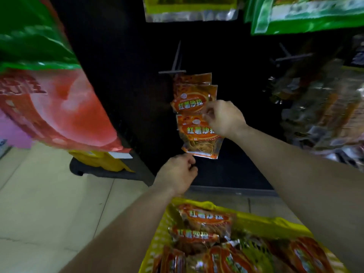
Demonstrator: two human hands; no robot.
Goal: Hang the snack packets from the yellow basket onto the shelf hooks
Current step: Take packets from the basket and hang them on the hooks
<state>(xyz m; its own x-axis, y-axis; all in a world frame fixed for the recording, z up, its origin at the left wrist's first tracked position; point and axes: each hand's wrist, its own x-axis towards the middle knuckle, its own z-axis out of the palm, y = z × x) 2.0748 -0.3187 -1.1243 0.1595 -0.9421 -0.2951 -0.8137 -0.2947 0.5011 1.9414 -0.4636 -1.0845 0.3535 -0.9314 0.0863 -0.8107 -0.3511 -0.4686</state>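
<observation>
Right hand [222, 118]: I see it pinching the packet [197, 134] top, below the hook [175, 64].
Left hand [177, 174]: curled under the packet's lower corner; hold unclear.
Yellow basket [256, 219]: packets inside.

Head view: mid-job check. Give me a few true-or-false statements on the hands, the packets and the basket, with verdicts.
1. The right hand pinches the held packet near its top. True.
2. The yellow basket is empty. False: several loose packets lie in it.
3. The hanging packets are on the hook, above the held packet. True.
4. The left hand reaches into the yellow basket. False: it is up by the held packet's lower corner.
</observation>
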